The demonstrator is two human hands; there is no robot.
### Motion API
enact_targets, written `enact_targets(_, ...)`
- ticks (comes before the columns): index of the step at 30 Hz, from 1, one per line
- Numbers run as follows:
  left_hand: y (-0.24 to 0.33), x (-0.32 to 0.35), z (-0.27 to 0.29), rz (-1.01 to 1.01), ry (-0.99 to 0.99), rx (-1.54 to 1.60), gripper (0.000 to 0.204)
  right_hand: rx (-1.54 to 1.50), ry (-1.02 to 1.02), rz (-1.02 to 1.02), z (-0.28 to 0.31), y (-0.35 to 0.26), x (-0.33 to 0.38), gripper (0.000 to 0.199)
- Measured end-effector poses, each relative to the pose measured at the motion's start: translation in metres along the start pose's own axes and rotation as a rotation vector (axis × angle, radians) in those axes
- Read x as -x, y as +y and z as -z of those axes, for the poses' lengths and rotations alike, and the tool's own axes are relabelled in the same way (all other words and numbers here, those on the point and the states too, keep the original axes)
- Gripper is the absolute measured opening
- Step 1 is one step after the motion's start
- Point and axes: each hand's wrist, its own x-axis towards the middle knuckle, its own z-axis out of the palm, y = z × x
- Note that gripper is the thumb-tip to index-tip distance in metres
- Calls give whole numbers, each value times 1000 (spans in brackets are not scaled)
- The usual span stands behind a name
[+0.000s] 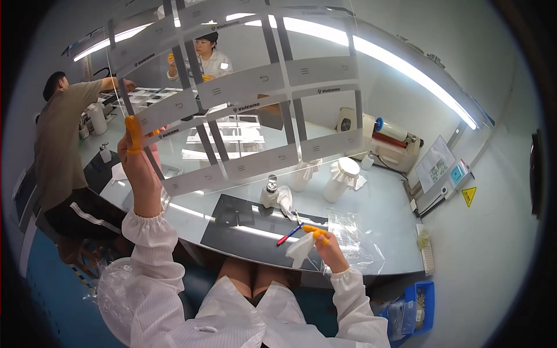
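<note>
Worktop: pale grey-blue (pixel 383 203), running across the room below and beyond the raised sheet.
Sheet: large, clear, printed with grey frames (pixel 243 84); held up at a tilt above the worktop, by its left edge.
Co-workers: one in a brown shirt (pixel 61 139) at the far left, arm stretched over the worktop; another in white (pixel 219 65), seen through the sheet, so what that person handles is hard to make out.
Machine: cream, with a roller (pixel 383 139), at the back right.
Mat: black (pixel 241 206), flat on the near worktop.
Plastic film: clear, crumpled (pixel 357 243), beside the mat, near the right hand.
Bin: blue (pixel 429 307), at the lower right.
Jar: white, capped (pixel 336 187), beyond the mat.
Left hand: grip closed on the sheet's left edge (pixel 134 145).
Right hand: grip pinched on the cloth (pixel 326 239), well below the sheet.
Cloth: white (pixel 300 248), hanging from the right fingers over the mat.
Pen: blue and red (pixel 290 234), just beside the cloth.
Finger covers: yellow (pixel 133 130), on both hands.
</note>
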Motion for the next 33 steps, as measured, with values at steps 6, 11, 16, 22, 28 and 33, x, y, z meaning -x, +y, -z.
enact_targets(6, -7, -2, 8, -18, 22, 70, 26, -518, 334, -8, 43, 18, -93, 34)
enact_targets(11, 3, -10, 13, 12, 178, 164, 22, 231, 330, 78, 13, 53, -168, 22)
enact_targets(16, 18, -12, -1, -70, 118, 157, 18, 1175, 157, 171, -3, 59, -191, 36)
enact_targets(22, 23, -15, -4, -34, 152, 230, 15, 1420, 89, 129, 21, 74, -201, 28)
enact_targets(28, 21, -14, -1, -47, 299, 196, 16, 1487, 113, 163, 23, 80, -204, 31)
enact_targets(33, 17, -20, 1, -4, 161, 226, 20, 1419, 96, 392, 29, 62, -211, 29)
